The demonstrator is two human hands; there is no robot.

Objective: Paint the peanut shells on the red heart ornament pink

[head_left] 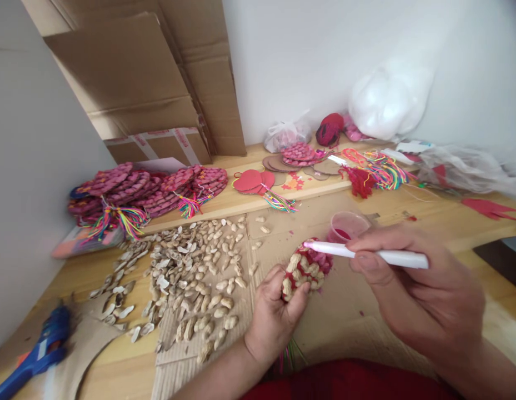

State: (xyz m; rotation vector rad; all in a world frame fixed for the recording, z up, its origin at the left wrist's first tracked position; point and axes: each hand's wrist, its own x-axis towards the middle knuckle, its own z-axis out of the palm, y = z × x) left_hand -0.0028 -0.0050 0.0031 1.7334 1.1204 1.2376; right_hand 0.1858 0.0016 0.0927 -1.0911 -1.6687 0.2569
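Your left hand (pixel 274 311) grips a peanut-shell ornament (pixel 305 270) from below, fingers closed round its lower edge, holding it above the cardboard sheet (pixel 345 316) on the tabletop (pixel 449 222). Your right hand (pixel 416 289) pinches a white brush (pixel 366 254), its pink tip touching the ornament at 12 o'clock. A cup of red paint (pixel 347 226) stands just beyond, at 1 o'clock. Loose peanut shells (pixel 191 278) lie at 9 o'clock.

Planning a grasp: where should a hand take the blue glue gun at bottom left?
Take the glue gun around its thick blue body, coming from above. It lies flat on the table, long axis diagonal, with bare surface beside it; its trigger and grip are not clearly visible.
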